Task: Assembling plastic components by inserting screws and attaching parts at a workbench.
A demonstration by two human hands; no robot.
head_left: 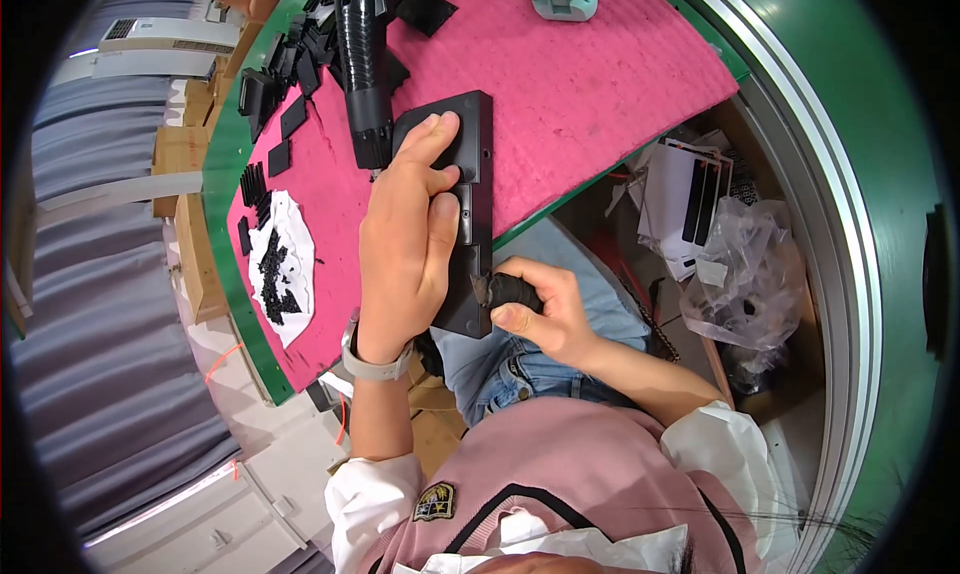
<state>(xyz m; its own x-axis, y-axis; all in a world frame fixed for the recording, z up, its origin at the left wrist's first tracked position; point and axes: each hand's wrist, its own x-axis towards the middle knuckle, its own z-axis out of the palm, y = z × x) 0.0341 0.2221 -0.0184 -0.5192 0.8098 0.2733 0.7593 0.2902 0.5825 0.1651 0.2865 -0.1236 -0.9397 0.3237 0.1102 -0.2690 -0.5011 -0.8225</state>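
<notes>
Head view: the right hand's fingers [535,272] grip a short black-wrapped tool [513,291], its tip at the edge of a black case [466,259]. The left hand's fingers [425,149] lie bent across that case; whether they clench its hidden side, I cannot tell. Just left of them, a black power screwdriver [363,74] points downward. Farther left lies white paper [297,236] bearing small black pieces [272,274]. Beyond the fingertips, black plates [310,49] cover the counter's pink mat [580,104]; farthest, a teal fan [566,8].

A mat [590,94] tops the table [226,189], the case [482,214] across its near edge, the screwdriver [364,84] left of the case's far end. Farther left, paper [300,244] bears small parts [271,274]; plates [303,59] lie behind, the fan [566,8] back right.
</notes>
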